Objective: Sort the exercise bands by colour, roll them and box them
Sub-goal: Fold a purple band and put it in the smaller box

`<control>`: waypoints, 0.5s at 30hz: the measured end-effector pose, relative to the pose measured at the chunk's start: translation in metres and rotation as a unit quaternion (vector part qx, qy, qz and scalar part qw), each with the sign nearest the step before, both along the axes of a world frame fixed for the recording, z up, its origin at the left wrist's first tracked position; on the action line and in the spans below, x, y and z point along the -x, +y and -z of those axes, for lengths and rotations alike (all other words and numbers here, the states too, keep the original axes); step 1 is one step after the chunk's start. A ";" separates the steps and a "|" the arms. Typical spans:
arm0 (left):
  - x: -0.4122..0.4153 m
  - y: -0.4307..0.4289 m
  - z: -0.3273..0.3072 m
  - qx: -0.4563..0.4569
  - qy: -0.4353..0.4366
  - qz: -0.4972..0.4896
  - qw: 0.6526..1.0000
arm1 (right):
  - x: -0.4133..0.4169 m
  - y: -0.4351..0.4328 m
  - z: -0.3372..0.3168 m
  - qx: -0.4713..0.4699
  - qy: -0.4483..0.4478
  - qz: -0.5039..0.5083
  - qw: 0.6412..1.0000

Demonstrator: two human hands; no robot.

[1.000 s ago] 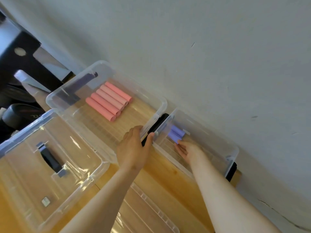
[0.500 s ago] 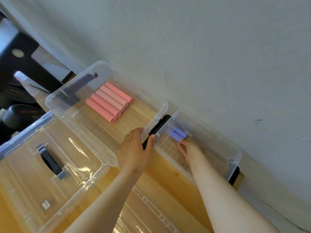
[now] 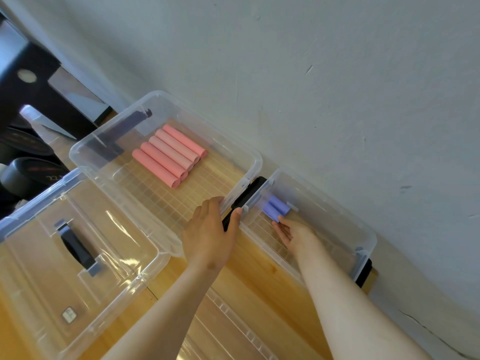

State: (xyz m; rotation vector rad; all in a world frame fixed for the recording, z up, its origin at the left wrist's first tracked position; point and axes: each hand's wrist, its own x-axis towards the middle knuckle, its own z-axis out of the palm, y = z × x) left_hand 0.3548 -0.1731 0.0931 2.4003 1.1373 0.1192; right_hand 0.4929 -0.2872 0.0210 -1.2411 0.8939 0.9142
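Several rolled pink bands (image 3: 168, 155) lie side by side in a clear box (image 3: 253, 158) against the wall. To its right stands a second clear box (image 3: 368, 236) holding two rolled purple bands (image 3: 276, 209) at its left end. My right hand (image 3: 293, 233) is inside that box, its straight fingers touching the nearer purple roll. My left hand (image 3: 209, 232) grips the black latch (image 3: 246, 198) and rim at the left end of the purple box, thumb on the rim.
A clear lid with a dark handle (image 3: 75, 249) lies upside down at the left. Another clear lid (image 3: 228, 331) lies on the wooden table (image 3: 259, 271) between my arms. The grey wall (image 3: 337, 100) runs right behind the boxes. Dark equipment (image 3: 26, 172) sits far left.
Both hands keep their places; the right fingers stay at the purple rolls. The view has shifted only slightly.
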 end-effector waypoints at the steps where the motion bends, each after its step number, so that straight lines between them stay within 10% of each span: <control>1: 0.000 0.000 0.000 -0.001 0.001 0.001 1.000 | 0.000 0.000 0.001 0.000 0.004 0.003 1.000; 15: 0.000 0.002 0.002 -0.007 -0.005 0.005 1.000 | -0.003 0.008 0.003 0.152 -0.155 -0.090 0.972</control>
